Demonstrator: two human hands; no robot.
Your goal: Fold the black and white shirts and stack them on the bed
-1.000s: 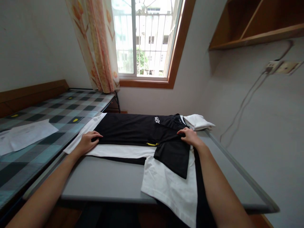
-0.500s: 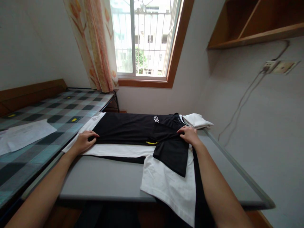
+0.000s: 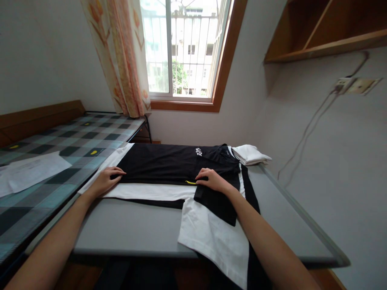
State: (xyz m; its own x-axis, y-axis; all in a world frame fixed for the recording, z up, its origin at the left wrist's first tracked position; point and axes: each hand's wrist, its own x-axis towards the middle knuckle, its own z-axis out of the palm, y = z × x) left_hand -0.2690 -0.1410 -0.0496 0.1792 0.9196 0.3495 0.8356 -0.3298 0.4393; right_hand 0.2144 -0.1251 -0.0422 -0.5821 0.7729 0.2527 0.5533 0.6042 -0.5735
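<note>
A: Where does the black shirt [image 3: 160, 163] lie?

B: On the counter [image 3: 130, 229], spread flat over a white shirt [image 3: 211, 233]. Its hem is toward the left edge and its collar toward the right edge.

A: And the left hand [image 3: 104, 181]?

B: Near the left edge, at the near corner of the black shirt's hem. The fingers are curved, tips at the cloth; I can't tell whether they pinch it.

A: What about the right hand [image 3: 214, 180]?

B: Farther toward the right edge, about where the black shirt's near sleeve meets its side, just beside a small yellow strip [image 3: 190, 182]. Those fingers bend down to the fabric. Whether they grip any, I can't tell either.

A: How does that sleeve lie?

B: It points to the near edge and stops short of it, resting on the white shirt's sleeve, which drops past the near edge.

A: What shows beyond the white one?

B: A dark garment [image 3: 252, 197]: a thin band on the near side and a larger piece toward the right edge.

A: And at the far right corner?

B: A folded white cloth [image 3: 250, 154], next to the black shirt's collar.

A: Past the left edge?

B: A checkered bed [image 3: 69, 141], with white papers [image 3: 36, 171] on it.
</note>
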